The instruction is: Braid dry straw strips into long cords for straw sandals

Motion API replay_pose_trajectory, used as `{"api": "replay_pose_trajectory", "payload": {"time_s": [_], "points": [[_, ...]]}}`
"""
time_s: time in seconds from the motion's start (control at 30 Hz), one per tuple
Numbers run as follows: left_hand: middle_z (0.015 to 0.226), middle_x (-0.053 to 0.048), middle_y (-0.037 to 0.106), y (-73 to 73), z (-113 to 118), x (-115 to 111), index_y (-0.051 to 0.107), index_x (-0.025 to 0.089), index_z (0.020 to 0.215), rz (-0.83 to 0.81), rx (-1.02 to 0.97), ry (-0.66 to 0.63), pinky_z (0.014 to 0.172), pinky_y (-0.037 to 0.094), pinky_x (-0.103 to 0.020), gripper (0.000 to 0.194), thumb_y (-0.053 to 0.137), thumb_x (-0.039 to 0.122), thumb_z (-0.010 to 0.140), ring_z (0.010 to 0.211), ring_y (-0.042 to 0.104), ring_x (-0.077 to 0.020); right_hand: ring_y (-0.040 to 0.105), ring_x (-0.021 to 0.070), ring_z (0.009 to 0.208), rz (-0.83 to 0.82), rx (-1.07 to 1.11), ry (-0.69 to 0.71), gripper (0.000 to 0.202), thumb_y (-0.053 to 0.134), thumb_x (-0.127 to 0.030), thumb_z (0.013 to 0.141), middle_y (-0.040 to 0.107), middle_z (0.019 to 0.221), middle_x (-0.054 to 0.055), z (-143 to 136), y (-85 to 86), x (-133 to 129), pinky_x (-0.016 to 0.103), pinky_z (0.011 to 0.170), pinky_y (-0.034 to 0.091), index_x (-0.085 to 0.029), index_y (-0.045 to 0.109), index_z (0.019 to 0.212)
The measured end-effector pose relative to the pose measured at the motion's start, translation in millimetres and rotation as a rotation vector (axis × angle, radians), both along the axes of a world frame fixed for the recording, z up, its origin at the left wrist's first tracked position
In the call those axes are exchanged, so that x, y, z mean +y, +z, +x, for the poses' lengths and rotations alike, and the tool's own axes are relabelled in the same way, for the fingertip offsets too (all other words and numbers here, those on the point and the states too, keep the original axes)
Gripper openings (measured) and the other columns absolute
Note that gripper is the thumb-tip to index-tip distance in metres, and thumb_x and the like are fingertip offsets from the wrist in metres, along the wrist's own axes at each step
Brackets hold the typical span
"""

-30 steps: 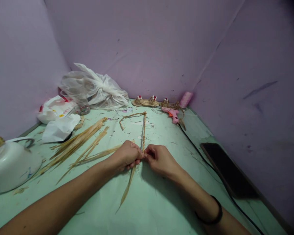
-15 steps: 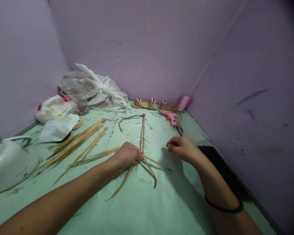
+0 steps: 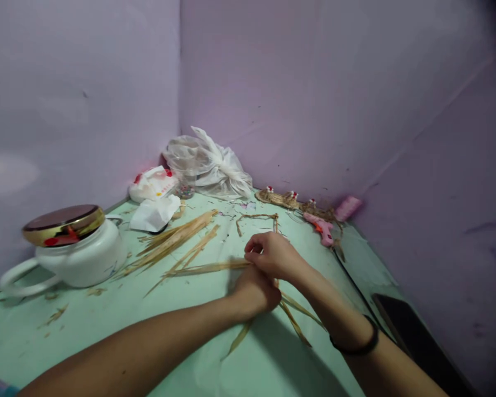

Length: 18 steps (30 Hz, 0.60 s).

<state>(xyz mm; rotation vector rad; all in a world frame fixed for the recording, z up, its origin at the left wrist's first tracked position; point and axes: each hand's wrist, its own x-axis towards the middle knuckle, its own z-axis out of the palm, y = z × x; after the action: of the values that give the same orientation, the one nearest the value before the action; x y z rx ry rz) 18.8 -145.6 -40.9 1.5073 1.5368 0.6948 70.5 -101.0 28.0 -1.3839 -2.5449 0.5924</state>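
Note:
My left hand is closed on the lower end of a braid of dried, straw-coloured leaf strips; its grip is partly hidden by my right hand. Loose strips fan out below it over the table. The braid's far end lies bent beyond my hands. My right hand crosses above my left, its thumb and fingers drawn together. Its fingertips are just above a long strip that runs left from my hands; I cannot tell whether they grip it.
On the left are a bundle of dried strips and a white lidded pot. A tied plastic bag and a tissue pack stand behind. To the right lie a pink glue gun, a thread spool and a black flat object.
My right hand has moved left from beside the braid to above my left hand. The camera has turned left, bringing the whole pot into view. My left hand still grips the braid.

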Motion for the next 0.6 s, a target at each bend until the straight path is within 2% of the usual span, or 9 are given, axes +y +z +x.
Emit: {"api": "replay_pose_trajectory", "payload": {"time_s": [0.07,0.2,0.3,0.43,0.53,0.6], "points": [[0.092,-0.016,0.06,1.7,1.0,1.6,0.062,0.009,0.085,0.053,0.085,-0.014,0.076,0.036,-0.03,0.027,0.051,0.008,0.06,0.097,0.049,-0.0278,0.055,0.0171,0.065,0.046,-0.133,0.062,0.014,0.06,-0.018,0.057,0.066,0.071,0.004,-13.5,-1.4,3.8,0.025,0.053,0.033,-0.023,0.067,0.069],[0.071,-0.014,0.061,-1.2,0.4,1.0,0.064,0.009,0.073,0.013,0.257,-0.044,0.056,0.038,-0.029,0.018,0.052,0.015,0.061,0.067,0.055,-0.023,0.055,0.0189,0.058,-0.008,-0.402,0.066,0.017,0.06,-0.012,0.049,0.065,0.065,0.008,-27.0,-4.7,15.0,0.026,0.048,0.031,-0.02,0.068,0.062],[0.063,-0.012,0.061,-6.9,-0.4,1.3,0.065,0.008,0.067,-0.014,0.258,-0.021,0.047,0.033,-0.026,0.017,0.053,0.017,0.057,0.054,0.052,-0.018,0.052,0.0166,0.05,-0.092,-0.425,0.102,0.012,0.059,-0.01,0.048,0.061,0.055,0.007,-27.9,-5.2,22.9,0.026,0.046,0.031,-0.018,0.066,0.053],[0.061,-0.011,0.061,-4.8,-3.9,-1.3,0.066,0.009,0.065,-0.004,0.174,-0.01,0.044,0.03,-0.024,0.018,0.052,0.017,0.055,0.053,0.051,-0.0159,0.05,0.0131,0.049,-0.167,-0.2,0.093,0.006,0.057,-0.012,0.052,0.058,0.05,0.003,-20.9,-0.5,31.4,0.023,0.045,0.033,-0.016,0.061,0.051],[0.061,-0.009,0.062,4.2,-7.5,-7.2,0.067,0.011,0.066,-0.061,0.067,0.026,0.043,0.029,-0.023,0.021,0.053,0.02,0.055,0.052,0.051,-0.0152,0.047,0.0103,0.044,-0.33,0.073,-0.027,0.003,0.056,-0.014,0.056,0.055,0.048,0.001,-14.5,5.3,35.9,0.022,0.043,0.035,-0.015,0.057,0.058],[0.061,-0.009,0.062,9.0,-8.9,-10.4,0.067,0.012,0.066,-0.086,0.019,0.048,0.043,0.028,-0.023,0.021,0.053,0.023,0.055,0.052,0.051,-0.0154,0.046,0.0091,0.041,-0.398,0.29,-0.119,0.011,0.057,-0.013,0.056,0.053,0.047,-0.001,-9.4,8.8,37.1,0.021,0.042,0.036,-0.015,0.054,0.067]]}}
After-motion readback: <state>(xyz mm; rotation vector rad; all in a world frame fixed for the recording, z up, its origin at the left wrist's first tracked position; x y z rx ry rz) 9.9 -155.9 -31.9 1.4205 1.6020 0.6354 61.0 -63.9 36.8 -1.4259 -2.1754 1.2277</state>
